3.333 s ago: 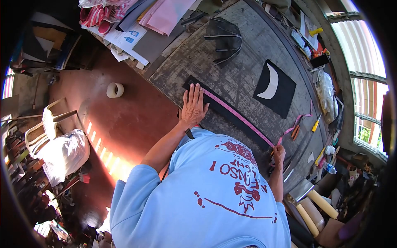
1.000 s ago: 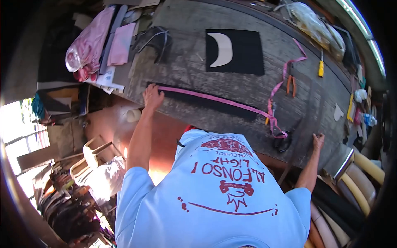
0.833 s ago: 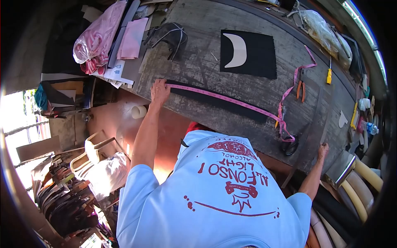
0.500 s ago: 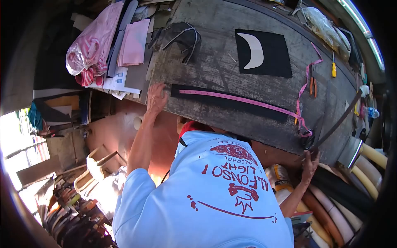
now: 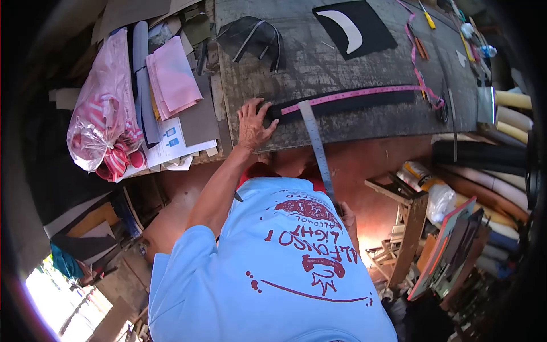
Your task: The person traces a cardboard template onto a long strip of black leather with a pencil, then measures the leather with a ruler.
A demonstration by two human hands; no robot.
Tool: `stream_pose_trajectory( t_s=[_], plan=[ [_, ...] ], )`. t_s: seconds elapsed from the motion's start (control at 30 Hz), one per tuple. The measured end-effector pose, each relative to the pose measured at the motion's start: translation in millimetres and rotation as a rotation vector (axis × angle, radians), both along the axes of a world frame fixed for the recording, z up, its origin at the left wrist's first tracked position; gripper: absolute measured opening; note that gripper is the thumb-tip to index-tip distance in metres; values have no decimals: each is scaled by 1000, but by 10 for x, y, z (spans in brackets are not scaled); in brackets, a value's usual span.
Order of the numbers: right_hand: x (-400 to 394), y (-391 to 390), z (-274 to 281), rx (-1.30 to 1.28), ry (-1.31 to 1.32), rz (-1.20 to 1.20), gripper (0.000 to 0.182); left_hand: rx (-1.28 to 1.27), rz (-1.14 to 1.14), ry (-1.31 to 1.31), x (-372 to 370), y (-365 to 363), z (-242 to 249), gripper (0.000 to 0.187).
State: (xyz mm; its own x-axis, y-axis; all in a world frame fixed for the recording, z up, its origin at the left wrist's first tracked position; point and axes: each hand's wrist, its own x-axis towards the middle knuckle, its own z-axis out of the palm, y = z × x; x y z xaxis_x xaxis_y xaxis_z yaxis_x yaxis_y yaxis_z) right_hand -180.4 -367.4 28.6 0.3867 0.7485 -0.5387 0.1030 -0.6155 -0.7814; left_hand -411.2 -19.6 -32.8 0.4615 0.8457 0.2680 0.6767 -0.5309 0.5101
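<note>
My left hand (image 5: 254, 122) lies on the table by the left end of a black strip (image 5: 370, 103), fingers apart and thumb touching that end. A pink measuring tape (image 5: 353, 93) runs along the strip. Down by my shirt, my right hand (image 5: 348, 219) is closed around the lower end of a metal ruler (image 5: 317, 139). The ruler slants up over the table edge, its far end over the strip and close to the tape. Farther back, a white crescent-shaped piece (image 5: 345, 28) rests on a black square of material (image 5: 376, 34).
Pink folded sheets (image 5: 174, 80) and a plastic bag with pink-striped items (image 5: 105, 108) lie on the left. Scissors (image 5: 442, 111) and a yellow-handled screwdriver (image 5: 429, 21) are at the right. Below stand a wooden stool (image 5: 407, 222) and rolls of material (image 5: 484, 188).
My left hand has moved right onto the strip's end. My right hand has come from the table's right side toward my body and now holds the ruler across the edge. The view has shifted.
</note>
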Motion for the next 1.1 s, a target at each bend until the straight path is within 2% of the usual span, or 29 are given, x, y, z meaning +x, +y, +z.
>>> stream_pose_trajectory(
  t_s=[0.03,0.13,0.33,0.43,0.53,1.1],
  plan=[
    [-117,23,141,-20,-48,29,14,-8,-9,4,-6,-27,26,57],
    [-384,-28,94,-43,-92,55,16,-44,-80,-88,-134,-81,-45,64],
    [-773,156,77,-62,-16,31,16,-80,-112,-166,-310,-206,-182,63],
    [-898,76,-184,-88,-1,33,17,-61,-195,-11,-306,-200,-95,61],
    [-982,235,-25,-115,-35,52,18,-28,-192,84,-295,-193,-119,61],
    [-1016,236,-253,-155,67,72,26,0,-179,115,-277,-166,-124,59]
  ],
)
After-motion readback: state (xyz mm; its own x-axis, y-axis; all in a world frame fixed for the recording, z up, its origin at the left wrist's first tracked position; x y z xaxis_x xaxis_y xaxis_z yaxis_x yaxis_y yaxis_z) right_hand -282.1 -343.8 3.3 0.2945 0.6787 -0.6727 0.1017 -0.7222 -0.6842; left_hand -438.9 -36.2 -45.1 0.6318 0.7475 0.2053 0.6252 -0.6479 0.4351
